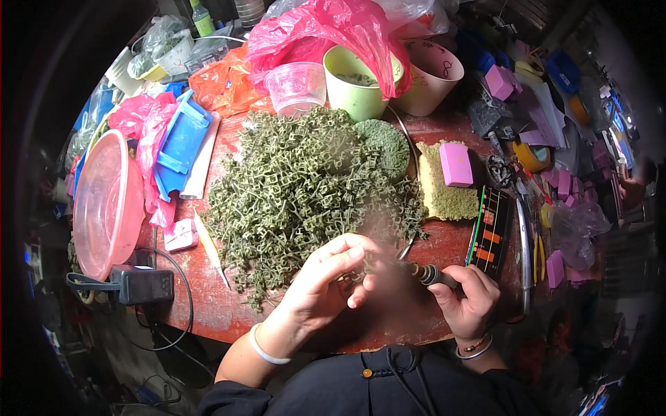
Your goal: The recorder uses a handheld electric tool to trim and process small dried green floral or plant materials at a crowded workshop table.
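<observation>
My left hand (333, 273), with a white bangle at its wrist, is curled in front of the pile, fingertips closed on a small greenish piece (370, 261). A hazy patch blurs that piece, so its shape is unclear. From the right, my right hand (471, 299) grips the handle of a pen-like tool (433, 274), possibly a soldering iron, its front end toward my left fingers. The tool's tip is lost in the haze. Just beyond my hands lies a large heap of small green pieces with square openings and thin stems (296, 192).
A sponge (447, 203) carries a pink block (456, 165); a black case (489, 229) and a knife-like metal tool (524, 249) lie to the right. A pale green bucket (354, 101) stands behind the heap. A pink basin (106, 203) and a corded black box (143, 285) are left.
</observation>
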`<action>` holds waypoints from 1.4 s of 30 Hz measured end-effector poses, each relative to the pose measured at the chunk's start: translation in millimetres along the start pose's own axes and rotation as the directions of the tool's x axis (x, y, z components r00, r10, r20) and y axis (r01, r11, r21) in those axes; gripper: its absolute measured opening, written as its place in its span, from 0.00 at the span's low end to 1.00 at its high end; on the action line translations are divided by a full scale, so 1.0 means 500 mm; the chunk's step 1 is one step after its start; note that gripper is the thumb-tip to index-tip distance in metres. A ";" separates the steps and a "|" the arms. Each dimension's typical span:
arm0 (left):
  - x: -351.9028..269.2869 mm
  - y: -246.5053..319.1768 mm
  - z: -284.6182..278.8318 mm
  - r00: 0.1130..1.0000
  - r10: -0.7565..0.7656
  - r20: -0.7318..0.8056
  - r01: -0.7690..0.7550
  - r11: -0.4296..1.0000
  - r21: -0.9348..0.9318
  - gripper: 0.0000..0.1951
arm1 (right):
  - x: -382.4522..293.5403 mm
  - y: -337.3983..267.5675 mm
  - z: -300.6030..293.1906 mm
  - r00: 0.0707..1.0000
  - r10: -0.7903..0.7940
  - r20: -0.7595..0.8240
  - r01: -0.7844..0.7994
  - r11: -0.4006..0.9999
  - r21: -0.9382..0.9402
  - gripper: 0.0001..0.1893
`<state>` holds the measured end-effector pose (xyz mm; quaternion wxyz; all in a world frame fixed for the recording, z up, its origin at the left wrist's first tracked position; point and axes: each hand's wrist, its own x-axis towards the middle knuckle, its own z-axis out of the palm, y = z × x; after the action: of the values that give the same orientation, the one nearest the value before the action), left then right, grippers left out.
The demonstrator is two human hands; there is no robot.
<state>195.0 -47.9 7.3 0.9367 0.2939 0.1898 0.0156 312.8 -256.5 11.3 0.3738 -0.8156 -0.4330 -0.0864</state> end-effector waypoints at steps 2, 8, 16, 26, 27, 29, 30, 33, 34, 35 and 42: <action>0.000 0.000 -0.001 1.000 0.002 -0.009 -0.002 1.000 0.006 0.15 | -0.001 0.002 0.001 1.000 -0.007 -0.001 0.007 1.000 -0.020 0.17; 0.001 0.003 -0.011 0.995 -0.002 0.102 0.005 1.000 -0.020 0.12 | -0.004 -0.001 -0.006 1.000 -0.006 -0.003 0.006 1.000 0.011 0.19; 0.001 0.000 -0.015 0.995 0.012 0.096 -0.011 1.000 -0.016 0.13 | -0.006 0.002 -0.001 1.000 0.003 0.008 -0.002 1.000 -0.010 0.16; 0.001 0.001 -0.014 0.997 -0.005 0.071 0.005 1.000 -0.009 0.13 | -0.013 0.008 0.002 1.000 -0.015 -0.008 0.015 1.000 0.003 0.19; 0.002 0.000 -0.014 0.998 -0.005 0.070 0.005 1.000 -0.009 0.13 | -0.014 0.008 0.002 1.000 -0.015 -0.008 0.015 1.000 0.003 0.19; 0.002 -0.001 -0.014 0.998 0.012 0.069 -0.010 1.000 -0.022 0.13 | -0.014 0.007 0.003 1.000 -0.004 -0.011 0.004 1.000 0.014 0.19; 0.002 -0.001 -0.014 0.998 0.011 0.069 -0.010 1.000 -0.022 0.13 | -0.014 0.007 0.002 1.000 -0.003 -0.012 0.004 1.000 0.014 0.19; 0.002 0.000 -0.011 0.998 0.011 0.060 -0.010 1.000 -0.010 0.12 | -0.015 0.007 0.000 1.000 -0.018 -0.020 0.018 1.000 0.006 0.20; 0.002 0.002 -0.010 0.998 0.010 0.059 -0.009 1.000 -0.020 0.13 | -0.015 0.003 -0.004 1.000 0.009 -0.017 -0.009 1.000 0.021 0.19; 0.002 0.002 -0.009 0.998 0.009 0.058 -0.007 1.000 -0.030 0.13 | -0.015 0.001 -0.006 0.999 0.036 -0.014 -0.036 0.999 0.035 0.18; 0.003 -0.002 -0.002 1.000 0.019 -0.023 -0.018 1.000 0.022 0.14 | -0.018 0.006 0.002 0.999 0.018 -0.039 -0.015 0.998 0.059 0.20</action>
<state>195.9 -47.8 5.4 0.9310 0.3055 0.1980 0.0257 309.7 -262.8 4.9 0.4067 -0.8060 -0.4211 -0.0867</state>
